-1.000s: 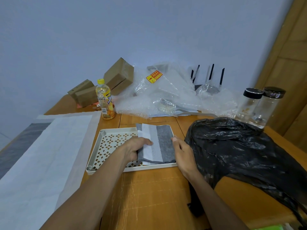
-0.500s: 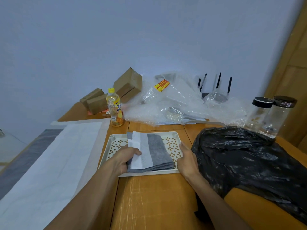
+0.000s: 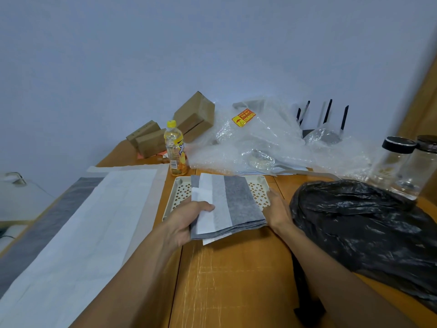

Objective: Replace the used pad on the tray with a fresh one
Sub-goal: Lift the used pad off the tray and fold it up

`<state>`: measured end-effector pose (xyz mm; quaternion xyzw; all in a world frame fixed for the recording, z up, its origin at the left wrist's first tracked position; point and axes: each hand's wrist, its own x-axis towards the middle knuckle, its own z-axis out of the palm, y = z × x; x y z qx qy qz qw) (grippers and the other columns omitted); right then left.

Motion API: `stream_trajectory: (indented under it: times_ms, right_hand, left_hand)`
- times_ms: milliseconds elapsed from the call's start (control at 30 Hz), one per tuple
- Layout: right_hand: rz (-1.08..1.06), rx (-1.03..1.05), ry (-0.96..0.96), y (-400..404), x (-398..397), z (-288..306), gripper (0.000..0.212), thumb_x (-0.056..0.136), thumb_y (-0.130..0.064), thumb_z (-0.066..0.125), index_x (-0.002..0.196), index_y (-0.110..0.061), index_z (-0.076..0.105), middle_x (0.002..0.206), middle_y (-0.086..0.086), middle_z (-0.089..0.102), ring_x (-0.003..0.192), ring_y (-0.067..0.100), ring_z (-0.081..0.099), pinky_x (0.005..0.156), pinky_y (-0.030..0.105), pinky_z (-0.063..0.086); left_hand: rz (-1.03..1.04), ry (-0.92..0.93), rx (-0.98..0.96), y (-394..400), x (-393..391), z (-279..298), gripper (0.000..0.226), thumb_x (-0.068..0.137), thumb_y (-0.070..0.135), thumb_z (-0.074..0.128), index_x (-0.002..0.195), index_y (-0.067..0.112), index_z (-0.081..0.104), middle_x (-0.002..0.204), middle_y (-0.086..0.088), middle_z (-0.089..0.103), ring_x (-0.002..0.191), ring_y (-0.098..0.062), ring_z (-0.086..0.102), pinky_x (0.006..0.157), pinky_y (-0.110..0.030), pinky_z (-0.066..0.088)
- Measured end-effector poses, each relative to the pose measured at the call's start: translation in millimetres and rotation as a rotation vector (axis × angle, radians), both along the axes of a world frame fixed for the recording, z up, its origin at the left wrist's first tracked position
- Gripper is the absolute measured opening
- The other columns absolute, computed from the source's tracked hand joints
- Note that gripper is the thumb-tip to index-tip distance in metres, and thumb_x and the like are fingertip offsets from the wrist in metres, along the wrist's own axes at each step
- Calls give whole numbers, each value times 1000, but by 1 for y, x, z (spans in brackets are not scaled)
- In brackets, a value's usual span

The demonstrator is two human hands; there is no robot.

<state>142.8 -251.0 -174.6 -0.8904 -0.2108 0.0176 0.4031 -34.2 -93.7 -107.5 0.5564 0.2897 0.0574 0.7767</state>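
the left hand (image 3: pixel 189 220) has its fingers curled round the left edge of a folded grey and white pad (image 3: pixel 227 207), thumb on top, so it's gripping it. the pad sits over the middle of a cream tray (image 3: pixel 259 190) with little cut-out holes, and its near end hangs past the tray's front edge over the desk (image 3: pixel 236 280). the right hand (image 3: pixel 277 210) is at the tray's right edge just beside the pad, fingers bent, but can't tell if it's actually holding anything. left of the tray a big white and grey sheet (image 3: pixel 94 221) lies flat. to the right there's a black plastic bag (image 3: pixel 364 228). further back, a yellow-capped bottle (image 3: pixel 175 150), cardboard boxes (image 3: pixel 194 117), bubble wrap (image 3: pixel 272 143) and two clear jars (image 3: pixel 402 166).
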Motion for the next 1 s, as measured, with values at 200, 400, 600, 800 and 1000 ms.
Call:
stream_trajectory:
  times_ms: [200, 400, 600, 800, 1000]
  right_hand:
    - [-43, 93, -93, 4, 1, 1, 36, 88, 10, 45, 116, -7, 61, 122, 10, 62, 105, 27, 60, 73, 30, 51]
    - [38, 541, 126, 1, -30, 18, 28, 99, -10, 50, 125, -9, 62, 123, 7, 65, 107, 16, 63, 90, 22, 53]
    - [153, 692, 652, -13, -57, 24, 22, 94, -18, 62, 110, -4, 65, 114, 14, 70, 108, 24, 67, 102, 40, 50]
    - [329, 715, 864, -24, -84, 45, 34, 85, -5, 70, 118, -1, 62, 115, 15, 72, 107, 29, 69, 96, 47, 54]
    - [383, 494, 778, -37, -102, 30, 42, 79, -1, 77, 117, -9, 62, 113, 7, 73, 104, 23, 71, 91, 48, 57]
  left_hand:
    - [25, -12, -23, -5, -9, -11, 34, 88, 2, 65, 118, 17, 57, 111, -16, 66, 99, -33, 65, 64, -42, 59]
    - [42, -34, -62, -10, -26, -29, 34, 86, 6, 69, 118, 14, 60, 108, -16, 71, 97, -32, 68, 62, -39, 60]
    - [19, -94, -63, -20, -42, -36, 42, 83, 9, 71, 122, 16, 58, 113, -16, 71, 104, -33, 68, 73, -43, 60]
    - [-31, -150, 36, -27, -51, -29, 33, 85, 13, 70, 117, 15, 61, 103, -11, 75, 95, -28, 72, 69, -38, 60]
    - [47, -36, 223, -27, -65, -46, 29, 86, 25, 74, 111, 16, 64, 105, -9, 75, 98, -27, 71, 85, -45, 59]
